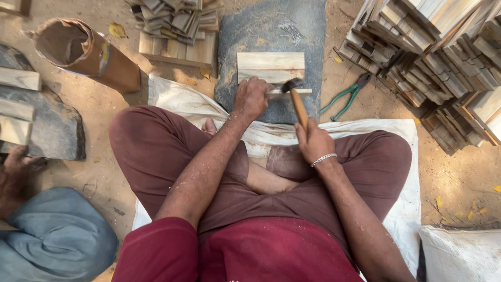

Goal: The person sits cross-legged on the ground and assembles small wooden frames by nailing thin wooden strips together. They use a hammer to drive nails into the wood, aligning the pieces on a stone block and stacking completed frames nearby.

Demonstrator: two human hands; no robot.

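While the left hand (pixel 251 98) pins a thin strip (pixel 290 92) against the wooden panel (pixel 271 67) on the stone slab (pixel 261 28), the right hand (pixel 313 142) grips a hammer (pixel 296 99) poised over it, so nailing seems underway and calls for a square, controlled strike.

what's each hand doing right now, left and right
Left hand: closed, fingers pressing down on the thin wooden strip at the edge of the wooden panel.
Right hand: closed around the hammer handle.
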